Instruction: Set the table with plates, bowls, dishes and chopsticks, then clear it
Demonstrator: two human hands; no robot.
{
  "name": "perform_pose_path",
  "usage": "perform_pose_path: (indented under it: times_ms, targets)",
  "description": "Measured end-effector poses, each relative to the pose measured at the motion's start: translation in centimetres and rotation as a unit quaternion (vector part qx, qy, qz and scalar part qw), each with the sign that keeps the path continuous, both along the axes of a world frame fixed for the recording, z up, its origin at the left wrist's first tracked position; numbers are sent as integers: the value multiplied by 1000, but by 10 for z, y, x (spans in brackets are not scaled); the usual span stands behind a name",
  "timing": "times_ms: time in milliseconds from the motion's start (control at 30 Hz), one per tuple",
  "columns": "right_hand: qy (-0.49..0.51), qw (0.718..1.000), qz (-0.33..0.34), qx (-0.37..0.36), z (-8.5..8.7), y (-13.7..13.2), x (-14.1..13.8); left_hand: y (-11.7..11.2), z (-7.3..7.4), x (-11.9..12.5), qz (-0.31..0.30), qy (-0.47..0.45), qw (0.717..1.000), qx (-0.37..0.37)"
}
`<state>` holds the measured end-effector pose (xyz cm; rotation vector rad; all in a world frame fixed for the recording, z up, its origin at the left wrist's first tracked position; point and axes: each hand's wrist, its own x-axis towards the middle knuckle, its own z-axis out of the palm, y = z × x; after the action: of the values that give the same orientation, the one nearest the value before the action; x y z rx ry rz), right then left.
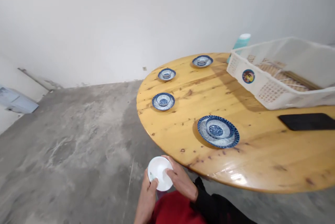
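left hand (149, 189): fingers clasping white bowl (160, 170), thumb on top | right hand (180, 179): fingers likewise, opposite side | bench (261, 157): four blue-patterned plates (222, 144), each bearing a small bowl (216, 130)

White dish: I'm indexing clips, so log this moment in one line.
left hand: holding white dish | right hand: holding same dish | wooden table: four patterned plates bearing bowls, white basket

"What's the white bowl (160, 168) like?"
"Round and plain, with a small dark mark near its rim."
"And where?"
"Held up just outside the near edge of the wooden table (183, 112), round face turned upward."
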<state>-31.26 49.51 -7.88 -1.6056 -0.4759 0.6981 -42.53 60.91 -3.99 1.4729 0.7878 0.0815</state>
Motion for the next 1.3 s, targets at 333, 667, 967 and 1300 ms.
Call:
perform_pose_path:
  times_ms: [333,667,967,1300]
  targets:
    - [6,996,-85,-37,-6,43,-12,62,-17,7,-80,10,997,-20]
    - [45,977,-206,-11,3,78,75,115,0,126,-224,-12,974,14]
    - [42,952,-301,-24,7,91,143,137,25,231,-353,40,931,77]
    - [67,914,-396,-61,-10,85,167,136,-2,290,-460,71,884,51]
